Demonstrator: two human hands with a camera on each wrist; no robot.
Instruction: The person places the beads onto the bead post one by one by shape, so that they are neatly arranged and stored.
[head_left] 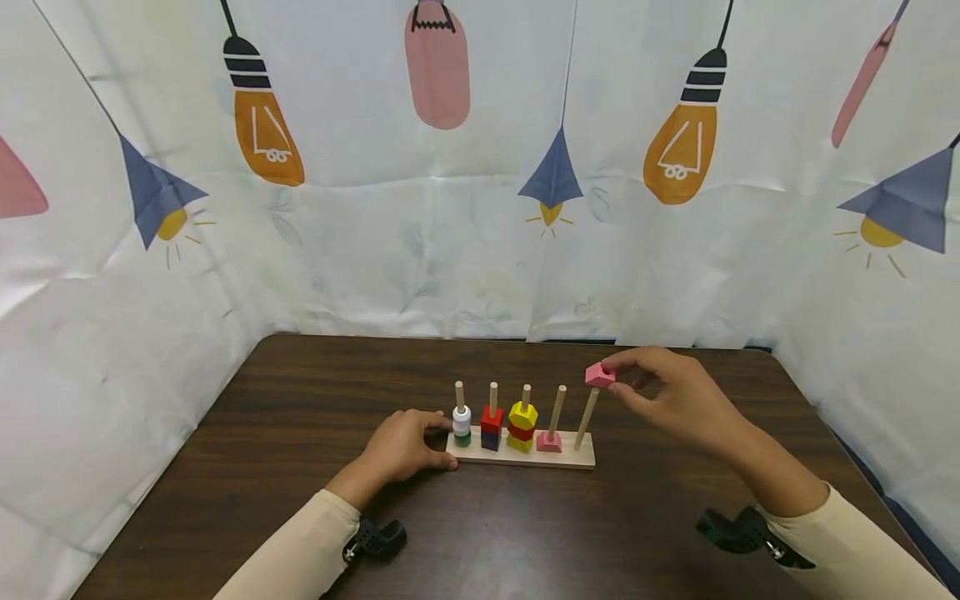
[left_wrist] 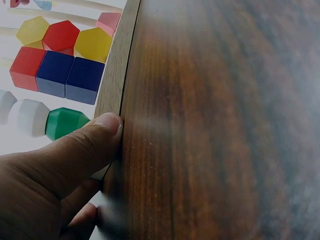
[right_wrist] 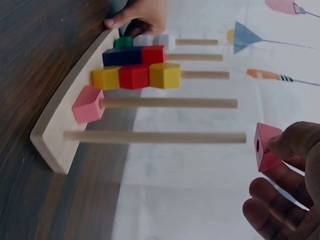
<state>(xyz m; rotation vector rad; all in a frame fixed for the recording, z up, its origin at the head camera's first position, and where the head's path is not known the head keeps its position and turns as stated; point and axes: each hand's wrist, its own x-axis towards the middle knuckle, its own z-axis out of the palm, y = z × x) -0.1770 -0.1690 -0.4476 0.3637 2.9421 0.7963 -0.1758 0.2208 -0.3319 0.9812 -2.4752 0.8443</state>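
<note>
A wooden base (head_left: 572, 457) with five upright pegs stands mid-table. From the left, the pegs carry white and green beads (head_left: 462, 423), a red cube over blue (head_left: 491, 427), yellow-red-yellow hexagons (head_left: 522, 425) and one pink block (head_left: 549, 442). The rightmost peg (head_left: 587, 417) is bare. My left hand (head_left: 441, 442) grips the base's left end, thumb (left_wrist: 95, 135) against its front edge. My right hand (head_left: 626, 379) pinches a pink block with a hole (head_left: 600, 375) just above and right of the bare peg's tip. In the right wrist view this block (right_wrist: 265, 147) sits just beyond the peg (right_wrist: 155, 136).
The dark wooden table (head_left: 300, 433) is hemmed in on three sides by a white curtain printed with lamps (head_left: 480, 208). Black wrist-camera mounts (head_left: 375, 537) (head_left: 731, 529) sit by both sleeves near the front edge.
</note>
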